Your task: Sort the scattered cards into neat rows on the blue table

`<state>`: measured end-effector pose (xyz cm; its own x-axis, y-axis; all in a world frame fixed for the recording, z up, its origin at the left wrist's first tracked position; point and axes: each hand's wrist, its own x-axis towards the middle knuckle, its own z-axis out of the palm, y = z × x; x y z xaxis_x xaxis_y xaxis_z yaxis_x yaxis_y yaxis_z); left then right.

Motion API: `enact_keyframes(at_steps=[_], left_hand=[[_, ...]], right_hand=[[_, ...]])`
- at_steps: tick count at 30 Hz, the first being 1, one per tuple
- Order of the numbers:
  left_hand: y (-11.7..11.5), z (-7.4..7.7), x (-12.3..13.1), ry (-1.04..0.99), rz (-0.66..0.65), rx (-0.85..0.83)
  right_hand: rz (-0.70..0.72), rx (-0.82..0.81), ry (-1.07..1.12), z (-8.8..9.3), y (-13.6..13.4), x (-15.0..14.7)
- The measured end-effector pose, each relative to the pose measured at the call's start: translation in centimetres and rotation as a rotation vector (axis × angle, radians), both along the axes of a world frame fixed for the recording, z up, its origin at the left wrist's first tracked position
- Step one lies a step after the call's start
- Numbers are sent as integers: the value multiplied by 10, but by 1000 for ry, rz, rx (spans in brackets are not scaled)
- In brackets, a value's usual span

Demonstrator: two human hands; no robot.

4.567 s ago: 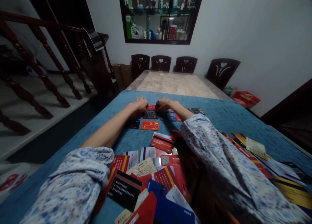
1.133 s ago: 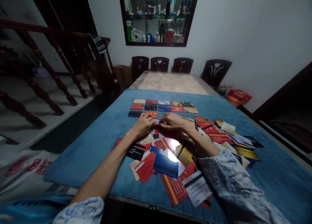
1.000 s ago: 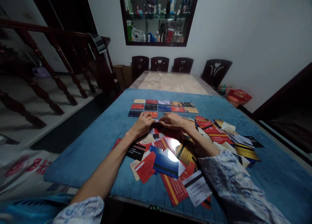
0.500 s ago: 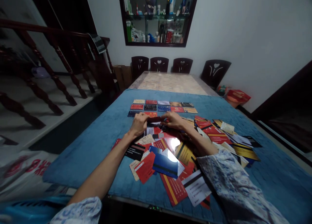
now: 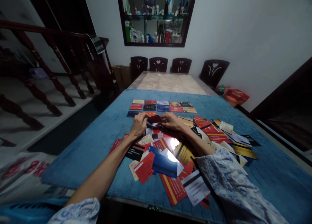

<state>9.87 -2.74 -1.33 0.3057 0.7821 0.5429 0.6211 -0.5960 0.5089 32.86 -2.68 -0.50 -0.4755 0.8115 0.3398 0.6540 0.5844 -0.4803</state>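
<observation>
A dark red card (image 5: 155,119) is held up between both hands, tilted above the heap. My left hand (image 5: 139,125) pinches its left end, and my right hand (image 5: 172,121) grips its right end. Below and nearer me lies a loose heap of cards, among them a blue card (image 5: 164,162), a red card (image 5: 144,167), a gold card (image 5: 184,152) and a white card (image 5: 195,187). Just beyond my hands, cards lie in neat rows, including a black card (image 5: 149,107) and an orange-red card (image 5: 150,114) partly hidden by the held card.
A blue cloth (image 5: 92,149) covers the near table, with more scattered cards (image 5: 216,133) at the right. Beyond it is a marble-patterned tabletop (image 5: 170,81) with dark chairs (image 5: 158,64) behind. A wooden railing (image 5: 53,51) runs along the left; a white plastic bag (image 5: 24,172) sits at lower left.
The dark red card has tilted so that more of its face shows. Both hands still hold it in nearly the same place. The whole view has shifted slightly.
</observation>
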Motion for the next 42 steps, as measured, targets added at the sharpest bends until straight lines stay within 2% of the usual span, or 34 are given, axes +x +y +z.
enact_keyframes(at_steps=[6, 11, 20, 23, 30, 36, 42], left_hand=[[-1, 0, 4, -94, -22, -67], [-3, 2, 4, -204, -20, -109], [0, -6, 5, -125, -136, -100], [3, -7, 4, -86, -121, -60], [3, -1, -3, -129, -3, -3], [-1, 5, -6, -145, 29, 60], [0, 3, -6, -1, 14, 55]], right_hand=[[7, 55, 160, 0, 0, -2], [47, 23, 123, 0, -3, -10], [-27, 61, 101, 4, -9, -14], [-38, 71, 95, 8, -12, -12], [-71, 231, -50, 10, -10, -10], [-117, 270, -256, 10, -8, -10], [-113, 289, -345, 9, -11, -13]])
